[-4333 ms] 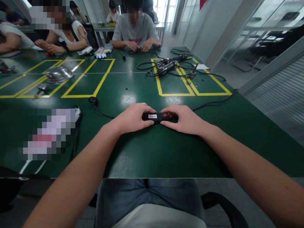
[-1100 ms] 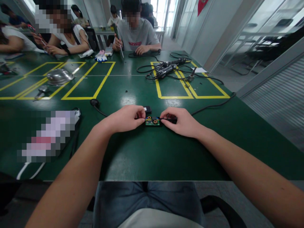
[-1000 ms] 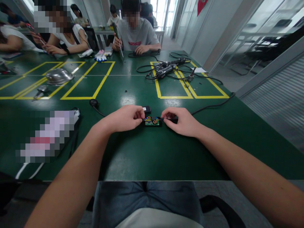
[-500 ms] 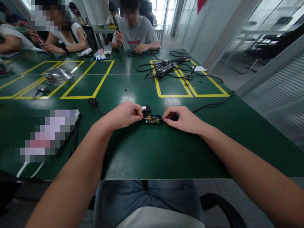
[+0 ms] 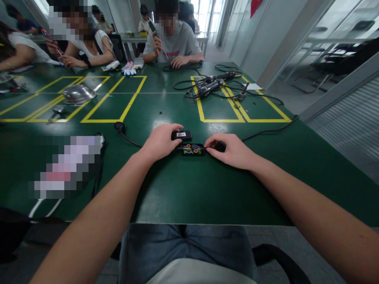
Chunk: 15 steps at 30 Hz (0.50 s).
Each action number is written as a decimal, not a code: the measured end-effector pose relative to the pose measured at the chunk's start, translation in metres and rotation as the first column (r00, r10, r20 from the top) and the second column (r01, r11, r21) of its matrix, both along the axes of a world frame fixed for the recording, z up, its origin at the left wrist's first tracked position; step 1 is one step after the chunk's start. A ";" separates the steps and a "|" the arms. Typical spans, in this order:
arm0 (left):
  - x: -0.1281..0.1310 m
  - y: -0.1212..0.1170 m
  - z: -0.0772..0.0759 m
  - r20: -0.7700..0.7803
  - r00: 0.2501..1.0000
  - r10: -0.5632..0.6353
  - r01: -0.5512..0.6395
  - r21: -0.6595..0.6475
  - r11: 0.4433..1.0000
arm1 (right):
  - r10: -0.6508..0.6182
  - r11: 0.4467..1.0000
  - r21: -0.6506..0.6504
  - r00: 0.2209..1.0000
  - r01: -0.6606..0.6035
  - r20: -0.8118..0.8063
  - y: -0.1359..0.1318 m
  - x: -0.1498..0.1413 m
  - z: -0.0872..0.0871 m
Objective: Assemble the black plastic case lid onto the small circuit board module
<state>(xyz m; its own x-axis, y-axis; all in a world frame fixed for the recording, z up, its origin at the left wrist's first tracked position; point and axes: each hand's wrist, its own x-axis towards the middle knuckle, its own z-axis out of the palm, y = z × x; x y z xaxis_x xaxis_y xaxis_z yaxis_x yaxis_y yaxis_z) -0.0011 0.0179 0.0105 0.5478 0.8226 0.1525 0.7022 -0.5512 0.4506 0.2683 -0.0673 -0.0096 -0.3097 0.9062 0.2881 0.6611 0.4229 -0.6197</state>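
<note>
A small open black case [image 5: 193,153] with a green circuit board, round copper coils and coloured wires lies on the green table. At its right end, my right hand [image 5: 226,149] pinches the black cable where it enters the case; the exact grip is partly hidden behind the fingers. Just behind the case sits a black ribbed cover [image 5: 187,135] with a white label. My left hand [image 5: 162,142] is at the cover's left end, thumb in front and fingers behind, spread apart around it. From under this hand a cable runs left to a black plug [image 5: 119,126].
A power strip [image 5: 101,139], mostly blurred out, lies at the left. Farther back are a metal bowl-shaped part [image 5: 79,94], tangled black cables with tools [image 5: 210,87] and gloves [image 5: 129,70]. Across the table, a person [image 5: 177,43] holds a soldering iron-like tool.
My left hand has let go of the wire at the case's left end and moved back to the cover, its fingers spreading. The right hand keeps its pinch. The view has shifted slightly.
</note>
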 end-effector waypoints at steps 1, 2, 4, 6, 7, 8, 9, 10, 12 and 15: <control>-0.001 -0.001 0.002 0.038 0.999 -0.009 0.009 0.012 1.000 | 0.004 1.000 -0.004 1.000 -0.004 -0.007 0.000 0.000 -0.001; -0.001 -0.002 0.003 0.085 0.996 -0.026 0.024 0.025 0.999 | 0.009 1.000 -0.010 1.000 -0.009 -0.016 0.000 -0.001 -0.001; -0.001 -0.005 0.008 0.174 0.980 -0.095 0.090 0.039 0.995 | 0.017 1.000 -0.020 0.999 -0.017 -0.037 0.000 -0.001 -0.001; -0.001 -0.010 0.011 0.208 0.960 -0.186 0.179 0.050 0.983 | 0.019 1.000 -0.018 0.999 -0.019 -0.046 -0.001 -0.001 -0.002; -0.001 -0.011 0.012 0.194 0.954 -0.230 0.224 0.050 0.973 | 0.019 1.000 -0.013 0.999 -0.019 -0.046 -0.001 -0.001 -0.002; 0.000 -0.013 0.012 0.165 0.948 -0.271 0.269 0.040 0.962 | 0.020 1.000 -0.011 0.999 -0.021 -0.042 -0.002 -0.002 -0.001; 0.000 -0.014 0.012 0.128 0.943 -0.306 0.306 0.018 0.952 | 0.023 1.000 -0.011 0.999 -0.024 -0.035 -0.002 -0.002 -0.001; 0.001 -0.014 0.012 0.090 0.939 -0.333 0.335 -0.009 0.942 | 0.028 1.000 -0.013 0.999 -0.028 -0.025 -0.003 -0.002 -0.001; 0.002 -0.014 0.010 0.035 0.932 -0.361 0.363 -0.056 0.930 | 0.036 0.999 -0.016 0.999 -0.036 -0.001 -0.003 -0.003 -0.001; 0.002 -0.013 0.009 0.005 0.932 -0.361 0.361 -0.066 0.930 | 0.035 0.999 -0.002 0.999 -0.035 0.028 -0.004 -0.004 -0.001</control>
